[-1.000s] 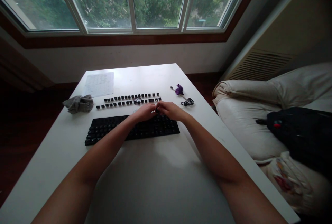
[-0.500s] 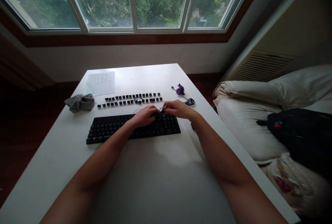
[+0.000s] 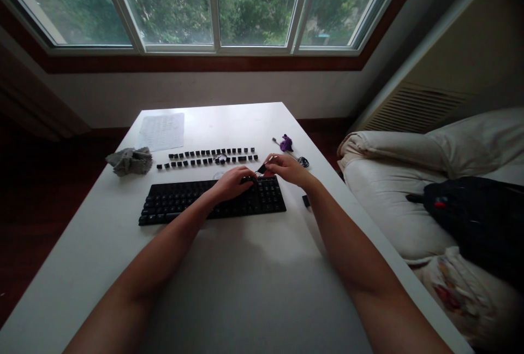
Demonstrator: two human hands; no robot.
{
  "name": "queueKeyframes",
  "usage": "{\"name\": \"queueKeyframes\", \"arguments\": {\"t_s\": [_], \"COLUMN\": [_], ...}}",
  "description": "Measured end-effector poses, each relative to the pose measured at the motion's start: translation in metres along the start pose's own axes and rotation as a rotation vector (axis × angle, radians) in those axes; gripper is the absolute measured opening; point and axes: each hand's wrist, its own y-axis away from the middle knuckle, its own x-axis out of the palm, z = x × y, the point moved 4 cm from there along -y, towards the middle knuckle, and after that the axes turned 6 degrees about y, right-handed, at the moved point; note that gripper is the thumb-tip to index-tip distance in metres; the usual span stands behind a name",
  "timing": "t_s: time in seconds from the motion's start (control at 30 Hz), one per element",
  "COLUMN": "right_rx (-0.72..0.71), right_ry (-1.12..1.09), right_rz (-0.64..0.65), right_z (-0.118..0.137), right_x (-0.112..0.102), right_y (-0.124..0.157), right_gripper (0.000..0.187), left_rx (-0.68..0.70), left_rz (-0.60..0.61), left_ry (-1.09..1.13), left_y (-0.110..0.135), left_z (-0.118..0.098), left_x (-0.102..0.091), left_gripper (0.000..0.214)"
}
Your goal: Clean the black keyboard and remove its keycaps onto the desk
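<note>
A black keyboard (image 3: 176, 201) lies across the white table, part of it hidden under my left forearm. My left hand (image 3: 236, 183) rests over its right half, the fingers curled down on the keys and back edge. Just past the back right corner, my right hand (image 3: 282, 167) pinches a small black piece with thin wire at its left end, which looks like a keycap puller (image 3: 261, 169). Whether a keycap sits in the wire is too small to tell. Behind the keyboard, loose black keycaps (image 3: 204, 161) stand in two rows.
A grey cloth (image 3: 129, 161) and a printed sheet (image 3: 161, 131) lie at the left. Farther right are a purple item (image 3: 286, 142), a brush-like stick and a coiled black cable (image 3: 303, 162). A small black object (image 3: 306, 201) lies beside my right forearm. A sofa (image 3: 380, 201) stands right of the table.
My right hand has lifted slightly up and away from the keys, with the keycap puller now tilted. My left hand stays on the keyboard. The view has shifted a little.
</note>
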Motion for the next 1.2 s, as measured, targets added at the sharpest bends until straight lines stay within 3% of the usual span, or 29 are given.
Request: {"name": "queueKeyframes", "arguments": {"t_s": [0.43,0.73,0.9,1.07,1.2], "right_rx": [-0.035,-0.032,-0.050,-0.014,0.051], "right_ry": [0.088,0.065,-0.007,-0.077,-0.225], "right_rz": [-0.018,-0.009,0.032,0.035,0.015], "right_z": [0.024,0.027,0.037,0.038,0.021], "right_x": [0.006,0.005,0.008,0.013,0.034], "right_y": [0.006,0.008,0.014,0.034,0.067], "right_gripper": [0.021,0.022,0.022,0.025,0.028], "left_rx": [-0.115,-0.176,-0.155,-0.181,-0.207], "left_rz": [-0.110,-0.097,-0.163,-0.284,-0.304], "left_ry": [0.046,0.453,0.748,0.643,0.533], "left_y": [-0.003,-0.004,-0.009,-0.011,-0.022], "left_z": [-0.006,0.011,0.020,0.030,0.038], "left_x": [0.005,0.015,0.012,0.003,0.001], "left_gripper": [0.027,0.030,0.030,0.021,0.019]}}
